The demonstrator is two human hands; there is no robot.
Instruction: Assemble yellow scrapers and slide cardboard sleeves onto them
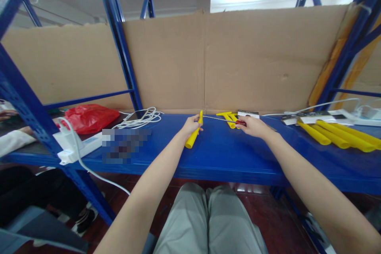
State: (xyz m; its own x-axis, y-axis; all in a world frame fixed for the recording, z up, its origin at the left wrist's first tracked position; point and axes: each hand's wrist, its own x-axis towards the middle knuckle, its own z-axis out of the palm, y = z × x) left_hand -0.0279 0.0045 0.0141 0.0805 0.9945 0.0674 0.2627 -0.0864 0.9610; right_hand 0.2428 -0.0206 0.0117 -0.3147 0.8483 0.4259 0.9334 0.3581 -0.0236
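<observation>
My left hand (189, 126) is closed around a yellow plastic T-shaped handle (193, 139), its tube end slanting down toward me. In my right hand (254, 126) is a screwdriver (241, 123) with a dark red grip, its long metal shaft running left. The shaft's tip is at or close to the upper part of the yellow handle; whether it touches I cannot tell. Behind the shaft, more yellow T-shaped pieces (228, 120) lie on the blue shelf (214, 152), partly covered by my right hand.
Several yellow tubes (331, 137) lie at the right beside printed packaging (312, 118). A power strip (89, 145), coiled white cable (143, 119) and red plastic bag (92, 118) sit left. Cardboard (166, 63) walls the back; blue uprights (120, 43) frame the shelf. Another person's sleeve (16, 141) shows far left.
</observation>
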